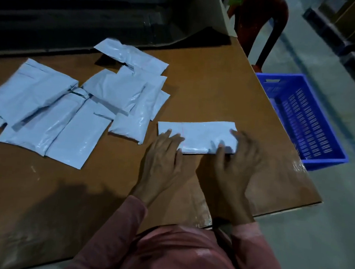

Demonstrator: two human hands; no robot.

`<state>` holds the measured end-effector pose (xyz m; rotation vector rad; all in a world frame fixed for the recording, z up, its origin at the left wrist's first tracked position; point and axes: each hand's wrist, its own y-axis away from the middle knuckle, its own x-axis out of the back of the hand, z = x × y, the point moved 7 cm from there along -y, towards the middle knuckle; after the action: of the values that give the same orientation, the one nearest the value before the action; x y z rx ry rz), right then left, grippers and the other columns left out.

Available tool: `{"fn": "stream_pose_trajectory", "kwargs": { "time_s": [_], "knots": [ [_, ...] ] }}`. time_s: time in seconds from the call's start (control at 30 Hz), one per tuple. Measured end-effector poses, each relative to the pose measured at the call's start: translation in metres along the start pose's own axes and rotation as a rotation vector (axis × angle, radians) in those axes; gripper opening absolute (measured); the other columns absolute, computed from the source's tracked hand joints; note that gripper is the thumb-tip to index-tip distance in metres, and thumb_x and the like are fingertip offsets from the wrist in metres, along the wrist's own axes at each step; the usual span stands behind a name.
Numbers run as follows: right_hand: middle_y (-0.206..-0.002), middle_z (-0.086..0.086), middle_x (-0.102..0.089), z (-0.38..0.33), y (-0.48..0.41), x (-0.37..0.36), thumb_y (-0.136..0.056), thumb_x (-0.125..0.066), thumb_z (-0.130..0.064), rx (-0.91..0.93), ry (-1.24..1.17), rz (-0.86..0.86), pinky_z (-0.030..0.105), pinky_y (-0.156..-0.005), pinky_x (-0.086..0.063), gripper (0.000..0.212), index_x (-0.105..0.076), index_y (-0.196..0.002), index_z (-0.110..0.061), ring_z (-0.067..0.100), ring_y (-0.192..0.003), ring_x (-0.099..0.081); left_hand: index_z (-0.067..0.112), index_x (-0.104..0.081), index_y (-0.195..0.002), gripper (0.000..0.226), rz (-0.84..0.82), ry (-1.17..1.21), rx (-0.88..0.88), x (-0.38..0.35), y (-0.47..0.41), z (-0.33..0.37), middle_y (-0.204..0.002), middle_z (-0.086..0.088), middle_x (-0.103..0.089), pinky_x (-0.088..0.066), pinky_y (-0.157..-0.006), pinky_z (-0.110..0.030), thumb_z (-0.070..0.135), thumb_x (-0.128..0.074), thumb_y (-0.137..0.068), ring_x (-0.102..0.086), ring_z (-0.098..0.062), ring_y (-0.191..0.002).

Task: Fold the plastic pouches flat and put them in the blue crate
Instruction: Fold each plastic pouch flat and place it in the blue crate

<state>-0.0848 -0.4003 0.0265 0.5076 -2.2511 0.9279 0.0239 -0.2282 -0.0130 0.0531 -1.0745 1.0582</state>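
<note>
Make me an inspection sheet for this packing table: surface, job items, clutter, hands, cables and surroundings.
Surface: brown table with a cardboard-like covering and a glossy patch at the near right corner.
Job's things: one folded pouch under both hands; pile of pouches overlapping at the left; blue crate on the floor by the table's right edge, nothing seen in its visible part.
Clutter: dark sheets along the far edge.
Hands: left hand flat on the pouch's left end, fingers straight; right hand on its right end, grip unclear.
Cables: nothing seen.
Surroundings: red chair beyond the table; grey floor; dim light.
</note>
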Motion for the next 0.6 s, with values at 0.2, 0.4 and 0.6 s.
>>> {"fn": "stream_pose_trajectory", "kwargs": {
  "time_s": [0.2,0.4,0.6],
  "knots": [
    [-0.154,-0.005,-0.046,-0.007,-0.002,-0.079,-0.104,-0.043,-0.037,0.198,0.069,-0.494,0.044,-0.116,-0.029,0.04,-0.053,-0.141,-0.027,0.015,-0.142,-0.039,0.005,-0.044,-0.152,0.056,-0.218,-0.354,0.078,-0.03,-0.034,0.002,-0.161,-0.014,-0.039,-0.018,-0.126,-0.052,0.037,-0.031,-0.107,-0.026,-0.033,-0.154],
    [-0.163,-0.003,-0.032,0.002,-0.019,-0.101,-0.108,-0.031,-0.046,0.216,0.209,-0.556,0.05,-0.122,-0.013,0.048,-0.041,-0.152,-0.03,0.018,-0.153,-0.021,0.017,-0.025,-0.163,0.063,-0.3,-0.409,0.107,-0.057,-0.039,-0.018,-0.17,-0.013,-0.02,-0.013,-0.126,-0.054,0.049,-0.014,-0.11,-0.014,-0.031,-0.158],
    [-0.167,-0.005,-0.022,0.004,-0.012,-0.105,-0.108,-0.022,-0.049,0.277,0.381,-0.486,0.055,-0.123,-0.008,0.051,-0.031,-0.157,-0.035,0.017,-0.157,-0.006,0.021,-0.016,-0.165,0.061,-0.305,-0.434,0.113,-0.06,-0.038,-0.02,-0.172,-0.011,-0.012,-0.01,-0.126,-0.054,0.047,-0.018,-0.11,-0.005,-0.031,-0.159]
  ]
}}
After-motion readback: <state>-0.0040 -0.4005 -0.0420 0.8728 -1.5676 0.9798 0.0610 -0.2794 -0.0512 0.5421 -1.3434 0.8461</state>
